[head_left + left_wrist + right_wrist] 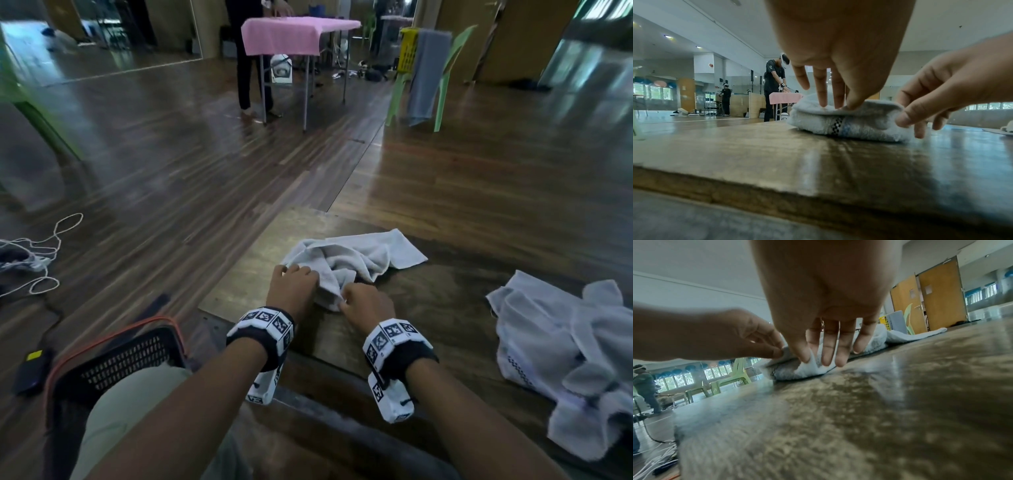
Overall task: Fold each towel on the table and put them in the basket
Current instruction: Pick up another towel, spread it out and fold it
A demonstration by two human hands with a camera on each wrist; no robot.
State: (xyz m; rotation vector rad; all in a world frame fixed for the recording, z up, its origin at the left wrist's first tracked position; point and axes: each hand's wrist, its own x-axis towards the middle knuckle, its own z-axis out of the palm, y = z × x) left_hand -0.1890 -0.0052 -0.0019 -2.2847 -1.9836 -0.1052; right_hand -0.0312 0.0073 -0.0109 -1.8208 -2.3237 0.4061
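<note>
Down by my left forearm, below the surface edge, I see the black basket (113, 356) with its orange rim; a knee in pale trousers covers part of it. Farther out on that side, white cord (44, 260) lies looped on the wooden floor.

My left hand (291, 286) sits on the near end of the crumpled white towel (356, 260); in the left wrist view its fingers (821, 91) reach down onto the top layer and the thumb meets them at a fold, so it pinches the cloth. My right hand (368, 303) is just beside it, the two nearly touching. From the right wrist view its fingers (827, 350) come down over the towel's edge with the tips at the surface (428, 308), thumb pressed on the cloth, so it pinches the same end. The towel lies directly ahead of both hands, its far part spreading away to the right.

Well to the right of my right hand, a heap of more white towels (565, 359) rests on the surface, unfolded.
</note>
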